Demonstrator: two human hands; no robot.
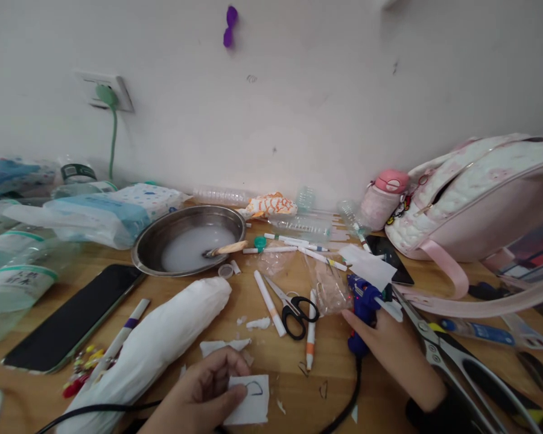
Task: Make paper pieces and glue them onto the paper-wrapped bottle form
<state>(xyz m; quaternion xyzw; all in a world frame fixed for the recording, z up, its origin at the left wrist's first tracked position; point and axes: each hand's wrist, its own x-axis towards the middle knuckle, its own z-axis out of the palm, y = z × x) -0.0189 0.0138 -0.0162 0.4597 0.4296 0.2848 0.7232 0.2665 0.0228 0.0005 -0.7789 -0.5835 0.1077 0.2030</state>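
My left hand (203, 392) pinches a small white paper piece (252, 399) with a drawn outline, flat on the wooden table (271, 361) near the front edge. My right hand (398, 352) is wrapped round a blue glue gun (362, 301), whose black cord (348, 404) runs toward me. Black-handled scissors (294, 307) and several white marker pens (269, 294) lie between the two hands. A long white paper-wrapped bundle (163, 337) lies left of my left hand.
A steel bowl (187, 241) with milky liquid and a spoon sits behind. A black phone (72, 319) lies at left, plastic bottles and packets at far left. A pink bag (479, 193), a pink bottle (382, 199) and large shears (452, 355) are at right.
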